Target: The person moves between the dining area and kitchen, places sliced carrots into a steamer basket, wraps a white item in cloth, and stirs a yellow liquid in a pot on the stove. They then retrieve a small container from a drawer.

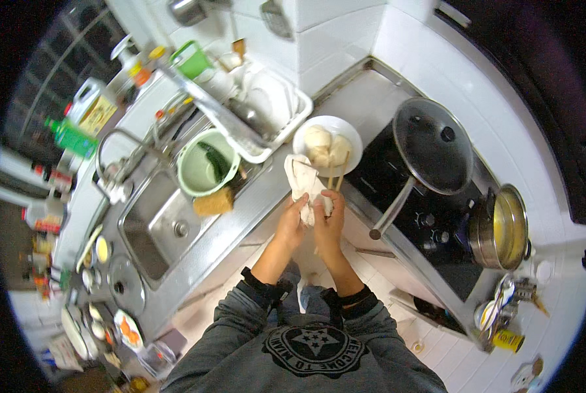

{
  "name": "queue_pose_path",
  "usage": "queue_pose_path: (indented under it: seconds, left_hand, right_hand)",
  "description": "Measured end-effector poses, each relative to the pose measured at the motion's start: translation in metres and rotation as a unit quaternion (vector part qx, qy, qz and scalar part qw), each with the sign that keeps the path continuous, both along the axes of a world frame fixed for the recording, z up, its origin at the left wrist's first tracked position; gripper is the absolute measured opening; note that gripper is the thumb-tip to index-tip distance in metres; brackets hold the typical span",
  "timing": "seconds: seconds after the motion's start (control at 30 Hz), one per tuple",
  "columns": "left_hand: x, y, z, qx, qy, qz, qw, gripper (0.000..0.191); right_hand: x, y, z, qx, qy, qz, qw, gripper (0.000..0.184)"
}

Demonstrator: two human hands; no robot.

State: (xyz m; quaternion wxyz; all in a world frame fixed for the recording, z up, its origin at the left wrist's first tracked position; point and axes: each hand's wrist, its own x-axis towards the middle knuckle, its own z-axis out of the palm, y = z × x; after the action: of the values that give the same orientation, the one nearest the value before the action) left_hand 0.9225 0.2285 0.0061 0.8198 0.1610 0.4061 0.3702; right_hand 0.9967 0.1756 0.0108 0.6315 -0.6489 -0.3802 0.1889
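Observation:
My left hand (293,216) and my right hand (329,213) are close together in front of me, both gripping a crumpled white cloth (300,174). The cloth's upper end reaches the near rim of a white plate (355,152), which carries pale, rounded buns (318,140). A pair of wooden chopsticks (342,172) runs from over the plate down to my right hand. Whether the fingers also hold them is hidden by the hand and cloth.
To the right, a lidded frying pan (433,147) sits on the black gas hob (376,177), its handle (393,209) pointing towards me. Beyond is a steel pot (484,233). At left are a sink (167,236), green basin (189,172), yellow sponge (214,202) and white dish rack (300,115).

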Motion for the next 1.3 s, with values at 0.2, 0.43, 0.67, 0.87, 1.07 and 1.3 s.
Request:
queue_pose_path:
  seconds: [0.2,0.43,0.67,0.87,1.07,1.3]
  left_hand:
    - [-0.106,-0.07,-0.04,-0.052,-0.01,0.083,0.995,0.033]
    - [-0.236,-0.13,-0.036,-0.047,0.036,0.221,0.974,0.028]
    - [-0.353,-0.16,-0.02,-0.026,0.037,0.323,0.945,0.025]
    - [-0.414,-0.159,0.006,-0.066,0.08,0.306,0.946,0.034]
    - [-0.438,-0.144,0.007,-0.033,0.101,0.229,0.968,0.037]
    - [-0.443,-0.135,-0.014,-0.022,0.117,0.264,0.957,0.032]
  right_hand:
    - [-0.04,-0.033,-0.008,-0.072,0.122,0.154,0.978,0.023]
    - [-0.136,-0.036,-0.007,-0.125,0.168,0.344,0.915,0.022]
    - [-0.266,-0.005,-0.024,-0.272,0.137,0.448,0.84,0.03]
    - [-0.301,0.069,-0.068,-0.281,0.214,0.391,0.85,0.018]
    - [-0.286,0.145,-0.09,-0.255,-0.11,0.361,0.89,0.016]
    - [-0.313,0.18,-0.095,-0.189,-0.203,0.324,0.904,0.039]
